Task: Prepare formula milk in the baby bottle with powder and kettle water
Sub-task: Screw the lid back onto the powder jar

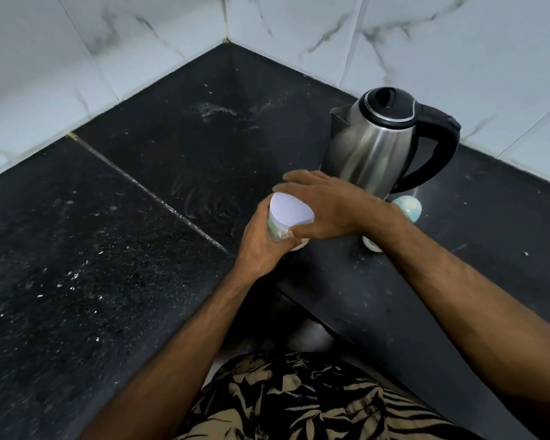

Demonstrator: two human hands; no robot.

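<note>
A small clear jar with a white lid (289,211) stands on the black counter (140,233), near its front edge. My left hand (264,239) grips the jar's body from the left. My right hand (327,208) lies over the lid, its thumb against the lid's near rim and its fingers spread across the far side. Behind my right hand stands a steel kettle (378,144) with a black lid and handle. A pale green and white rounded object (408,208) shows beside my right wrist, and a white piece (371,243) pokes out below my forearm; both are mostly hidden.
The counter fills a corner between two white marble-tiled walls (108,52). White powder is scattered over the counter (213,111) toward the back corner and on the left slab. The counter's front edge runs diagonally under my arms.
</note>
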